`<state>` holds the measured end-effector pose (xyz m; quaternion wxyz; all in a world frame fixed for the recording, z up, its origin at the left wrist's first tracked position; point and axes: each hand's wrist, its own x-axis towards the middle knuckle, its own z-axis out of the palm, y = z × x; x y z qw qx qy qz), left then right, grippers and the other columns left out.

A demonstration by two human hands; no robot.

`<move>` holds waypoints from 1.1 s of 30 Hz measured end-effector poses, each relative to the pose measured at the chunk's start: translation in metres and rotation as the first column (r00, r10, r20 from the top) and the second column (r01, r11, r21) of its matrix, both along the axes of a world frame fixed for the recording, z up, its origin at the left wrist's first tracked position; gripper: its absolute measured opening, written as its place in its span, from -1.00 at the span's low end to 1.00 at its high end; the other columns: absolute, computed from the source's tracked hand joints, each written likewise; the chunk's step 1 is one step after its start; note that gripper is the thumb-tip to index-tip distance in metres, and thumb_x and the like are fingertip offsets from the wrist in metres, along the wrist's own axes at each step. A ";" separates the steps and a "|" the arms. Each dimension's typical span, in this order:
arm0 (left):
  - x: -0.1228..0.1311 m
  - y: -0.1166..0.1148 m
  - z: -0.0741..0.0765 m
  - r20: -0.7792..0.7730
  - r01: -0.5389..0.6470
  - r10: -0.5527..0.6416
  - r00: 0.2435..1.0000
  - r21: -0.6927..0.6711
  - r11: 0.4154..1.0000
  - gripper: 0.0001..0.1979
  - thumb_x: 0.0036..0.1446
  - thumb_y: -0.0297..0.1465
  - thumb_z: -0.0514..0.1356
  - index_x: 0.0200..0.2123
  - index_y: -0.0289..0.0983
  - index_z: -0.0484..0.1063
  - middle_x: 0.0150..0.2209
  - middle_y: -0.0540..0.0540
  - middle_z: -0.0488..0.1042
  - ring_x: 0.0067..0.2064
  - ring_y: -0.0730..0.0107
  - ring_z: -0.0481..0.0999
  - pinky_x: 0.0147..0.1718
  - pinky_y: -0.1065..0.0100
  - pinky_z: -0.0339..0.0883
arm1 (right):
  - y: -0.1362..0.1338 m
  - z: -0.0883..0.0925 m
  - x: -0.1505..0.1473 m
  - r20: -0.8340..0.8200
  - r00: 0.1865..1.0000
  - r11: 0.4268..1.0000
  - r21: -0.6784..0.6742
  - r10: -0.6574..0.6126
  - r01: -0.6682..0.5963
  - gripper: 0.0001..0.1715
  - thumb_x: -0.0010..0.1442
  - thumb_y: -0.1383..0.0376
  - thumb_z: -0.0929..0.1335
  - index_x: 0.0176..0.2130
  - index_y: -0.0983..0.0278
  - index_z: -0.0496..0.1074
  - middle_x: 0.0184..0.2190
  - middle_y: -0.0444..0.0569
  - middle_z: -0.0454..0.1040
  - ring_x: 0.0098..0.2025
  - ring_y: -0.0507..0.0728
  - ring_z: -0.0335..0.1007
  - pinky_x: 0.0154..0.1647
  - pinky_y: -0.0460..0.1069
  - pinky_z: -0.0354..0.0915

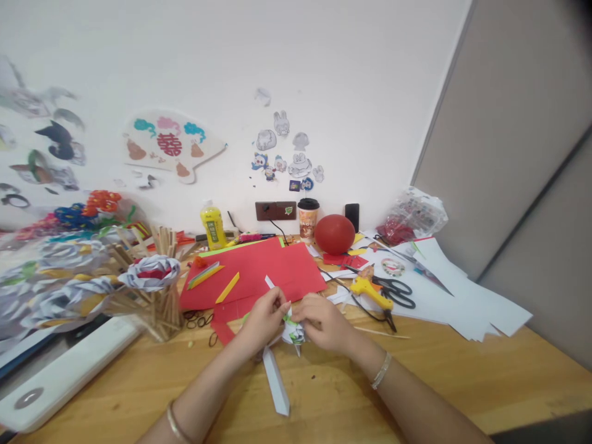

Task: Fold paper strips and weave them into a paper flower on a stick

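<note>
The left hand (266,316) and the right hand (322,322) met above the bench (342,401), and the fingers of both pinched the small white-green paper flower (294,333) between them. A white strip (276,382) stretched from near this flower toward the front edge. Behind was red paper (259,271); on the right, the glue gun (371,292) lay beside scissors (398,293)

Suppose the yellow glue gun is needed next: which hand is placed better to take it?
Probably the right hand: the glue gun lies off to the right, nearer to it. The left hand is farther away, on the other side of the paper flower.
</note>
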<state>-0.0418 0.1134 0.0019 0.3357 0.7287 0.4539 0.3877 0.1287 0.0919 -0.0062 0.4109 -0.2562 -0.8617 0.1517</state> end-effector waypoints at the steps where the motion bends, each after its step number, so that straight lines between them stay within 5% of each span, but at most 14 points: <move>1: 0.000 -0.001 0.001 0.003 0.002 -0.002 1.000 0.011 1.000 -0.80 0.00 -0.29 0.06 -0.56 -0.25 0.14 -0.59 0.09 0.19 -0.51 0.48 0.20 -0.51 0.45 0.09 | 0.000 0.001 0.000 -0.027 0.999 0.999 -0.023 -0.023 0.023 -0.69 0.02 0.51 0.23 -0.27 0.24 0.42 -0.31 -0.03 0.48 -0.27 0.10 0.32 -0.19 0.03 0.21; 4: 0.001 -0.002 0.003 0.018 -0.028 0.027 0.999 0.059 0.998 -0.83 0.03 -0.32 0.04 -0.54 -0.24 0.14 -0.57 0.09 0.20 -0.51 0.48 0.20 -0.52 0.45 0.08 | -0.001 0.004 -0.002 -0.075 0.992 0.992 -0.079 -0.104 0.098 -0.73 0.06 0.46 0.25 -0.23 0.25 0.41 -0.31 -0.02 0.46 -0.24 0.10 0.30 -0.20 0.02 0.21; 11: 0.007 -0.012 0.011 -0.019 -0.088 0.092 0.996 0.160 0.983 -0.86 0.04 -0.37 0.01 -0.54 -0.23 0.15 -0.55 0.07 0.21 -0.48 0.45 0.21 -0.47 0.43 0.10 | -0.008 0.008 -0.006 -0.063 0.993 0.994 0.039 -0.095 0.098 -0.79 0.10 0.40 0.25 -0.25 0.27 0.43 -0.40 -0.01 0.42 -0.32 0.08 0.25 -0.28 0.00 0.19; 17: 0.008 -0.015 0.012 -0.058 -0.075 0.083 0.995 0.139 0.988 -0.87 0.05 -0.39 -0.01 -0.53 -0.23 0.15 -0.54 0.05 0.24 -0.47 0.43 0.23 -0.45 0.41 0.12 | -0.015 0.013 -0.007 0.063 0.992 0.991 0.089 -0.110 0.105 -0.83 0.09 0.38 0.25 -0.30 0.28 0.41 -0.38 -0.01 0.38 -0.32 0.09 0.19 -0.30 -0.01 0.14; 26: 0.007 -0.014 0.015 -0.050 -0.057 0.065 0.997 0.137 0.989 -0.86 0.02 -0.37 0.02 -0.54 -0.25 0.19 -0.55 0.07 0.26 -0.48 0.45 0.24 -0.47 0.42 0.13 | -0.018 0.008 -0.017 0.003 0.963 0.962 -0.047 -0.270 0.269 -0.84 0.09 0.34 0.28 -0.25 0.28 0.33 -0.34 -0.04 0.35 -0.26 0.10 0.22 -0.26 -0.02 0.15; 33: 0.001 -0.008 0.017 0.031 -0.006 0.005 1.000 0.043 0.999 -0.83 -0.02 -0.33 0.08 -0.57 -0.27 0.19 -0.59 0.09 0.23 -0.51 0.49 0.22 -0.50 0.45 0.13 | -0.017 0.010 -0.014 -0.021 0.979 0.979 -0.005 -0.201 0.201 -0.78 0.07 0.37 0.28 -0.20 0.28 0.34 -0.32 -0.03 0.38 -0.25 0.10 0.24 -0.24 0.00 0.18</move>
